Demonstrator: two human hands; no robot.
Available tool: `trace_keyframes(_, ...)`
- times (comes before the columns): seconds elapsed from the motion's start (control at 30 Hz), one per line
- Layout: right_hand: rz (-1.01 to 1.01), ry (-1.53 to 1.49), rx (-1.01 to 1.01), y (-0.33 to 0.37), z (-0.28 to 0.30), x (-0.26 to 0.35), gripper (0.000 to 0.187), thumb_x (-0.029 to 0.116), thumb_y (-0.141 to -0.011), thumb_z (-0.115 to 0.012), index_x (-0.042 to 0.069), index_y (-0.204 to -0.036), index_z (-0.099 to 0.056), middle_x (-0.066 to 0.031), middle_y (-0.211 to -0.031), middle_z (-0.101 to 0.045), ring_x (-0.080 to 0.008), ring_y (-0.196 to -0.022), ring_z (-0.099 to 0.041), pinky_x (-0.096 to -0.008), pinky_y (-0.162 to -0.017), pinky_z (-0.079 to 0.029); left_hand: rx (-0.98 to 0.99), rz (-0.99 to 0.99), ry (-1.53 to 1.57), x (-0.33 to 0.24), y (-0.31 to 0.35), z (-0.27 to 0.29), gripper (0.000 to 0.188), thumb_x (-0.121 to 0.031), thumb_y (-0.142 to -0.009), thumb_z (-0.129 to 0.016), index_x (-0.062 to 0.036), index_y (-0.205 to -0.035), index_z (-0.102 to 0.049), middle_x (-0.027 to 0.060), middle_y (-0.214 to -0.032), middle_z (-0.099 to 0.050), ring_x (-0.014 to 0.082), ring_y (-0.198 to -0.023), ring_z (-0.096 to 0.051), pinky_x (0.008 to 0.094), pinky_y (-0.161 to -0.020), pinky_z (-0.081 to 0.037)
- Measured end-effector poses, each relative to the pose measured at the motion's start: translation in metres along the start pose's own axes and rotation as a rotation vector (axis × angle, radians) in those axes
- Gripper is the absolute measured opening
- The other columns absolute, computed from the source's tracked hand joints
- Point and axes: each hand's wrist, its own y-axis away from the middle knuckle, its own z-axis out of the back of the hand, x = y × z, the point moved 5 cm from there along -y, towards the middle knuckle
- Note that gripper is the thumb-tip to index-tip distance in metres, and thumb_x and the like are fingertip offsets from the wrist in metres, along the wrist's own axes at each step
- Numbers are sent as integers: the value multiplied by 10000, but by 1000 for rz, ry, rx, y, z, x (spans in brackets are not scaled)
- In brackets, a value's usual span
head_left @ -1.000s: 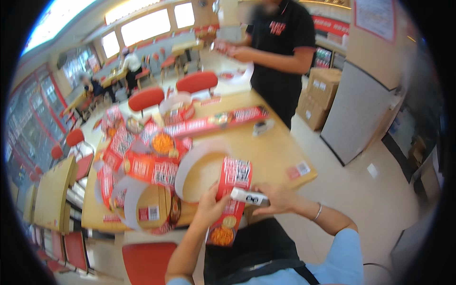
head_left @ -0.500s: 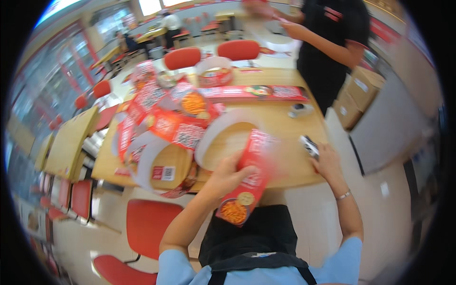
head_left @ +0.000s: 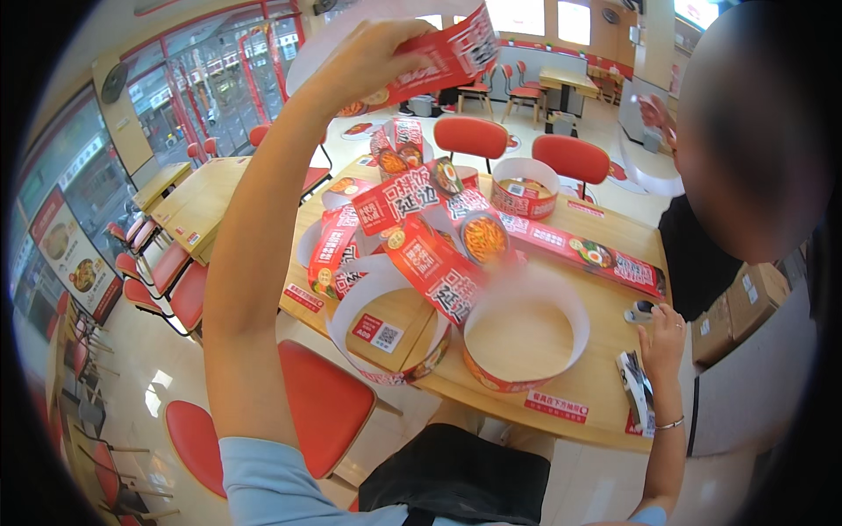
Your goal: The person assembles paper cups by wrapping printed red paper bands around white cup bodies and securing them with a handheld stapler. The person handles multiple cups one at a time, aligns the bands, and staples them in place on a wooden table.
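My left hand (head_left: 373,66) is raised high over the far left of the table, its fingers closed around a red printed paper band (head_left: 436,77) curved into a loop with a white inside. Low at the table's right edge, my right hand (head_left: 664,342) has its fingers apart and holds nothing. Beside it lies a black-and-white stapler (head_left: 635,386). Several similar bands are heaped at the table's left and middle; one paper ring (head_left: 526,373) stands at the front, another ring (head_left: 524,203) at the back. Flat red printed strips (head_left: 588,250) lie toward the right.
The wooden table (head_left: 605,368) also carries a small white-and-black item (head_left: 640,311) near its right edge. A person in black (head_left: 697,254) stands close at the right. Cardboard boxes (head_left: 741,302) are behind them. Red chairs (head_left: 329,403) stand at the near left and far side.
My left hand has lifted the red band from in front of my body up to the far left. My right hand stays near the stapler. The view has turned leftward and tilted up.
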Motion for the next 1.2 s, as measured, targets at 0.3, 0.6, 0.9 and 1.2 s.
trace_keyframes(0.3, 23, -202, 131, -59, -89, 7, 470, 105, -726, -728, 9, -1141, -528, -164, -1164, -536, -358, -1092, -510, -439, -964, -402, 421, 292, -130, 162, 141, -106, 201, -83, -800, -651, -52, -998, -665, 181, -880, -667, 341, -851, -647, 416, -757, -503)
trace_keyframes(0.6, 127, -358, 379, -135, -201, -13, 749, 196, -673, -813, -42, -1290, -463, -223, -1385, -438, -376, -1294, -406, -429, -1088, -339, 411, 300, 182, 178, 171, -144, 354, -119, -813, -685, -41, -1147, -597, 149, -1016, -664, 301, -965, -639, 396, -854, -495)
trace_keyframes(0.9, 154, -451, 587, -156, -241, -22, 524, 180, -638, -800, -47, -1055, -579, -205, -1287, -522, -350, -1135, -529, -386, -943, -442, 369, 355, 8, 117, 170, -82, 487, -223, -858, -668, -81, -1297, -509, 187, -1322, -511, 330, -1216, -512, 405, -993, -430)
trace_keyframes(1.2, 321, -413, 597, -180, -240, 1, 282, 236, -707, -771, 19, -721, -592, -190, -680, -577, -328, -598, -531, -413, -564, -423, 451, 237, 186, -64, 230, -61, 562, -109, -698, -774, -83, -1227, -583, 120, -1291, -552, 329, -1229, -505, 459, -1010, -420)
